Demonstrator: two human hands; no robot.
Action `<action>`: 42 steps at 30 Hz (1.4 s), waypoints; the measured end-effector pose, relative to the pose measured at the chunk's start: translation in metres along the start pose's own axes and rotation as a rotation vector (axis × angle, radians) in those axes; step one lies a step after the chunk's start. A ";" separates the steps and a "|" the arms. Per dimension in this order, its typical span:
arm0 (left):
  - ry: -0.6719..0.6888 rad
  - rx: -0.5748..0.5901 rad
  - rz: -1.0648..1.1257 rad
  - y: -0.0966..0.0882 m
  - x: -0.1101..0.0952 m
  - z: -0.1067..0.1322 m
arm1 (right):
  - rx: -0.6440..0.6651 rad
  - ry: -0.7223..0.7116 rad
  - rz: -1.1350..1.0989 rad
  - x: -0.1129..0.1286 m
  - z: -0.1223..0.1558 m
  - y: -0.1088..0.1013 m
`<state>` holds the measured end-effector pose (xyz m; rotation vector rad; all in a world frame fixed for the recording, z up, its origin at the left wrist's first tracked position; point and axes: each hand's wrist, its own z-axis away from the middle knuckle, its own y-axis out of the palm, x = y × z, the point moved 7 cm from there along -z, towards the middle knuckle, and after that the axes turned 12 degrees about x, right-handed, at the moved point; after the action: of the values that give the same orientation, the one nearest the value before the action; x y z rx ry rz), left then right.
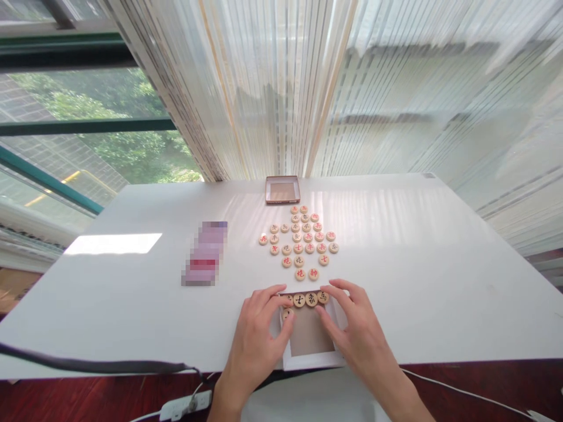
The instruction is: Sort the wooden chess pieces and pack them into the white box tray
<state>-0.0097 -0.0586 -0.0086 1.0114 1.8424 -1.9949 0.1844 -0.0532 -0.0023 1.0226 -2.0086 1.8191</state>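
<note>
A shallow white-rimmed box [308, 360] lies open at the table's front edge. Along its far wall sits a row of round wooden Chinese chess pieces with black characters, among them a 士 piece [299, 300] and a 象 piece [311, 299]. My left hand [259, 328] curls over the box's left side, thumb and index finger closed about a chess piece [287, 314] just below the row; the fingers partly cover the row's leftmost piece. At the far right corner, my right hand [358, 322] has its thumb and index finger around the 馬 piece [323, 297].
Several loose red and black chess pieces [308, 237] are spread beyond the box. Behind them stands a brown-edged box lid [282, 203]. A blurred purple item [204, 255] lies to the left. A black cable [97, 363] crosses the front left, above a power strip [185, 404].
</note>
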 end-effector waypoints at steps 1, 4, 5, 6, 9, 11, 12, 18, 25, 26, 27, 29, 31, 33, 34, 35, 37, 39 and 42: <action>-0.002 0.000 -0.001 0.001 0.001 0.000 | 0.011 -0.015 -0.005 0.002 -0.002 0.002; -0.007 0.002 0.000 0.003 0.002 0.000 | 0.071 -0.068 -0.028 0.013 -0.010 0.009; -0.009 0.003 0.002 0.003 0.002 0.000 | 0.087 -0.082 -0.028 0.016 -0.012 0.011; -0.010 0.002 0.003 0.003 0.002 0.000 | 0.094 -0.094 -0.023 0.019 -0.013 0.012; -0.013 -0.001 0.009 0.003 0.002 0.000 | 0.094 -0.111 0.007 0.022 -0.017 0.014; -0.015 -0.002 0.013 0.002 0.001 -0.001 | 0.091 -0.116 0.020 0.021 -0.019 0.015; -0.016 -0.001 0.015 0.002 0.001 -0.001 | 0.090 -0.117 0.024 0.020 -0.020 0.016; 0.000 -0.003 0.007 0.003 0.002 0.000 | 0.078 -0.117 0.035 0.020 -0.021 0.015; 0.002 0.002 -0.006 0.003 0.003 0.001 | 0.081 -0.113 0.037 0.021 -0.021 0.015; 0.005 0.009 -0.014 0.003 0.002 0.001 | 0.082 -0.112 0.038 0.021 -0.021 0.015; 0.009 0.016 -0.025 0.003 0.001 0.002 | 0.083 -0.112 0.038 0.021 -0.021 0.015; 0.018 0.031 -0.050 0.003 -0.002 0.003 | 0.084 -0.114 0.037 0.021 -0.021 0.014; 0.025 0.037 -0.069 0.003 -0.003 0.003 | 0.089 -0.116 0.036 0.020 -0.021 0.015; 0.027 0.034 -0.075 0.003 -0.004 0.003 | 0.094 -0.119 0.036 0.020 -0.020 0.015; 0.028 0.032 -0.075 0.003 -0.003 0.003 | 0.094 -0.120 0.035 0.020 -0.020 0.015; 0.026 0.030 -0.074 0.004 -0.003 0.002 | 0.095 -0.121 0.035 0.020 -0.020 0.015; 0.022 0.025 -0.072 0.004 -0.002 0.002 | 0.096 -0.123 0.034 0.020 -0.020 0.016; 0.020 0.019 -0.073 0.004 -0.002 0.002 | 0.100 -0.122 0.034 0.020 -0.021 0.016; 0.025 0.008 -0.079 0.004 -0.002 0.002 | 0.097 -0.119 0.038 0.020 -0.021 0.016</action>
<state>-0.0064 -0.0613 -0.0105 0.9839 1.9172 -2.0451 0.1538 -0.0399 0.0011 1.1531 -2.0380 1.9347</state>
